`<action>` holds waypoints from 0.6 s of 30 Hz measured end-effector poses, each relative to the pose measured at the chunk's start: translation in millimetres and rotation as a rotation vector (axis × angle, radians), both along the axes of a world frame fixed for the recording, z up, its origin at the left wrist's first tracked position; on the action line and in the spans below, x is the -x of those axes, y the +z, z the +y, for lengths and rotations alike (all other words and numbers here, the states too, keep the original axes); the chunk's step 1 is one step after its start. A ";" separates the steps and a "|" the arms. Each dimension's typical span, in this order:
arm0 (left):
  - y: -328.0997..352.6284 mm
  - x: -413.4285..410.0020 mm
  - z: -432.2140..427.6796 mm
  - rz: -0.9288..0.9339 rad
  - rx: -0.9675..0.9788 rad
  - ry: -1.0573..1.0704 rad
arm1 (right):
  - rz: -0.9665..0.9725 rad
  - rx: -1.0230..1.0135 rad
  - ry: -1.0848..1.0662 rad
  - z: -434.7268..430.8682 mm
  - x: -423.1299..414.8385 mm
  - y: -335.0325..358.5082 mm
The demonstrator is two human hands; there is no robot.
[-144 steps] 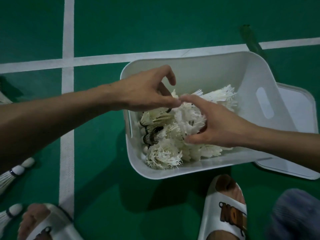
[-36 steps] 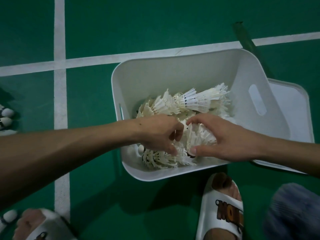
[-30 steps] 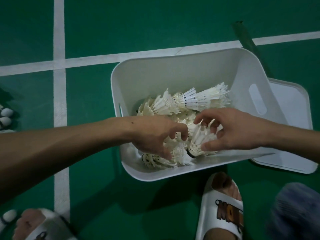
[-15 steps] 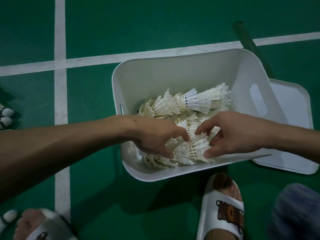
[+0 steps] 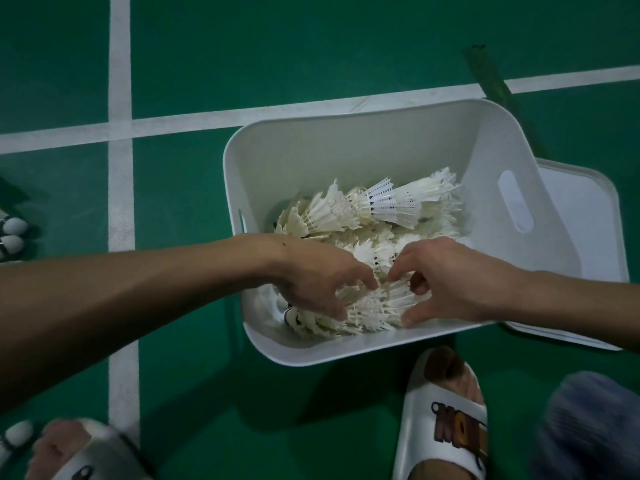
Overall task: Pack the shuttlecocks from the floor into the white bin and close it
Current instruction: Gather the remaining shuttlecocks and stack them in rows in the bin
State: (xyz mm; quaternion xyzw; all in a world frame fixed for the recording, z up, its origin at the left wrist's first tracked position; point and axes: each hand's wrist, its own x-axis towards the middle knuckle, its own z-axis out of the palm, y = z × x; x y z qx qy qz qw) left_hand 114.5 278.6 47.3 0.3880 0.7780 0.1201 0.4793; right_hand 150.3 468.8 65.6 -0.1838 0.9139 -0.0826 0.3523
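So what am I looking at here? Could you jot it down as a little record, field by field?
Place: green floor with white court lines
Container: white bin, open, holding a heap of shuttlecocks
Cover: lid off, flat on the floor at the bin's right side
Hands: left hand and right hand both curl round feathers at the bin's near side
Left to pack: loose shuttlecocks at the left edge, one more at the bottom left corner
Feet: white slippers near the bin

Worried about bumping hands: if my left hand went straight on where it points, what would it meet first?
The left hand would likely meet the shuttlecocks bunched between the hands, then the right hand; depth is unclear.
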 end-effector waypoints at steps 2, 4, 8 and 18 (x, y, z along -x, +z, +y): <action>-1.5 0.0 2.5 0.010 0.010 -0.007 | 0.014 -0.004 0.026 2.2 1.6 -1.4; -3.0 -1.8 4.8 0.034 0.019 -0.022 | 0.014 -0.010 0.055 1.8 2.9 -0.8; 0.1 -2.1 7.6 0.042 -0.002 0.007 | 0.022 -0.017 0.093 -0.1 4.8 5.5; 30.6 0.5 -16.6 0.432 -0.137 0.147 | 0.219 0.049 0.093 -21.9 21.6 37.4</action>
